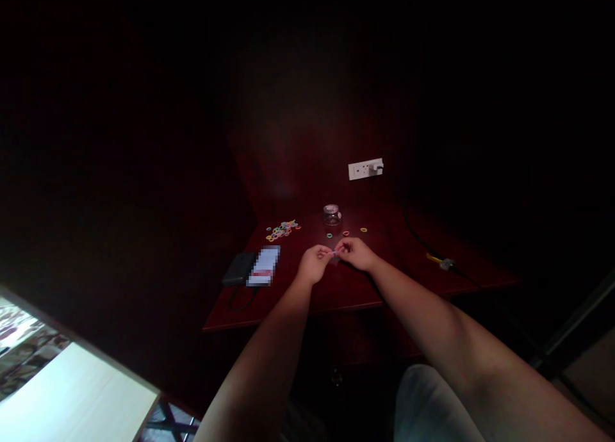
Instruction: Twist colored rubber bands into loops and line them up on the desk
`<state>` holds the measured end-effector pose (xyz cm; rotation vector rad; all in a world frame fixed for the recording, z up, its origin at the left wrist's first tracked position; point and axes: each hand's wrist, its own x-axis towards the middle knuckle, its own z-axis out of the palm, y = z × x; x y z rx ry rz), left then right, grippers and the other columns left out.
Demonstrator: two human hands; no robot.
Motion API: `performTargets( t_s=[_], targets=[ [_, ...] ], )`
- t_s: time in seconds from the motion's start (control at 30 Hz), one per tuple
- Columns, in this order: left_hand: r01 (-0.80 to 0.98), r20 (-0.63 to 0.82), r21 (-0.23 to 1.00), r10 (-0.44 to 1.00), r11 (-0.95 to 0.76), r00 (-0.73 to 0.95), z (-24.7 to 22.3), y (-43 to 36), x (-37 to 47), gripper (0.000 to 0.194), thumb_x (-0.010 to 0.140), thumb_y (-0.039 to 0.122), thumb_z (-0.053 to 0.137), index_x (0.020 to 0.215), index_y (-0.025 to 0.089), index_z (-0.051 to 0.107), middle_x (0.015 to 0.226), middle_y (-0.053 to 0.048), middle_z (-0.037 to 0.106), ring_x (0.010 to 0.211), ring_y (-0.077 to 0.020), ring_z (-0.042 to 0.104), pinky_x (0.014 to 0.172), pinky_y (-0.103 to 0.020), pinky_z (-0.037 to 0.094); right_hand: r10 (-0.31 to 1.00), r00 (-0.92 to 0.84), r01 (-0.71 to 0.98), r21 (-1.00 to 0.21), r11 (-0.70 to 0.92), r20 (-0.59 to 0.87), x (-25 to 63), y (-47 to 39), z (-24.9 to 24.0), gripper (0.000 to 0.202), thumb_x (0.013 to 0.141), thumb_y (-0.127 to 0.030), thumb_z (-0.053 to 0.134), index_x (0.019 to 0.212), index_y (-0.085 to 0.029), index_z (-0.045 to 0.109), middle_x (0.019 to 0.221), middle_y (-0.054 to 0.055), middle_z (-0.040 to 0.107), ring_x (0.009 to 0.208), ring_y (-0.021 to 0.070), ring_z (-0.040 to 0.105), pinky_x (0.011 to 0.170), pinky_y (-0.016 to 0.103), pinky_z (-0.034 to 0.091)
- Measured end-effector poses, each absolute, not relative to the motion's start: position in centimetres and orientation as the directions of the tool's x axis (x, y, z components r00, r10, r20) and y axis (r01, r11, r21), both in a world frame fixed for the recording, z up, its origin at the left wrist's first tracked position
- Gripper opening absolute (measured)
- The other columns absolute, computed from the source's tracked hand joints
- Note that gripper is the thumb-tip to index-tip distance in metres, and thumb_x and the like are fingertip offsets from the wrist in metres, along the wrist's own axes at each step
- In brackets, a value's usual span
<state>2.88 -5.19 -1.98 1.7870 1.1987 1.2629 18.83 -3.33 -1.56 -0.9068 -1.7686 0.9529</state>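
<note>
At the centre of the frame, the left hand [316,263] and right hand [354,252] pinch a small, pale bluish band [335,253] between their fingertips, above the dark red glossy surface [346,287]. Just beyond them are a clear round jar with a pinkish lid [332,216] and a small green ring [329,236]. Left of centre, a loose pile of multicoloured small rings [282,230] lies beyond a lit phone [264,265] and a black rectangular case [239,269].

Jar [332,215] stands toward the rear of the bench [288,296]. Pile of bands [283,230] lies left of it, behind the phone [264,266].
</note>
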Motion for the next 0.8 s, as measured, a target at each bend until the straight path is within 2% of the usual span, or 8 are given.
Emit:
performTargets(
  t_s=[0.17, 0.57, 0.8],
  targets=[
    [0.301, 0.367, 0.869, 0.919, -0.393, 0.142, -2.21, -4.99, 2.85, 0.013, 0.069, 0.022, 0.063, 0.077, 0.012, 0.061, 0.07, -0.004, 0.063, 0.062, -0.0105, 0.057, 0.06, -0.021, 0.045, 0.876, -0.32, 0.228, -0.868, 0.441, 0.361, 18.91, -3.24, -1.66, 0.012, 0.064, -0.024, 0.059, 0.066, -0.013, 0.056, 0.054, -0.002, 0.05, 0.049, 0.0078, 0.043, 0.047, 0.021, 0.033],
    [0.253, 0.362, 0.885, 0.919, -0.391, 0.154, -2.52, -4.77, 2.8, 0.014, 0.067, 0.016, 0.063, 0.079, 0.011, 0.061, 0.072, -0.006, 0.064, 0.065, -0.0106, 0.058, 0.062, -0.022, 0.047, 0.876, -0.309, 0.236, -0.862, 0.448, 0.37, 18.86, -3.13, -1.75, 0.014, 0.062, -0.025, 0.061, 0.065, -0.013, 0.054, 0.055, -0.002, 0.05, 0.05, 0.0083, 0.043, 0.048, 0.021, 0.034],
    [0.276, 0.347, 0.888, 0.93, -0.367, 0.12, -2.43, -4.77, 2.77, 0.011, 0.067, 0.015, 0.062, 0.078, 0.011, 0.063, 0.071, -0.005, 0.063, 0.061, -0.009, 0.057, 0.06, -0.02, 0.046, 0.875, -0.32, 0.259, -0.855, 0.449, 0.363, 18.94, -2.96, -2.06, 0.023, 0.063, -0.034, 0.063, 0.066, -0.012, 0.057, 0.051, -0.002, 0.049, 0.046, 0.0069, 0.038, 0.044, 0.02, 0.03]
  ],
)
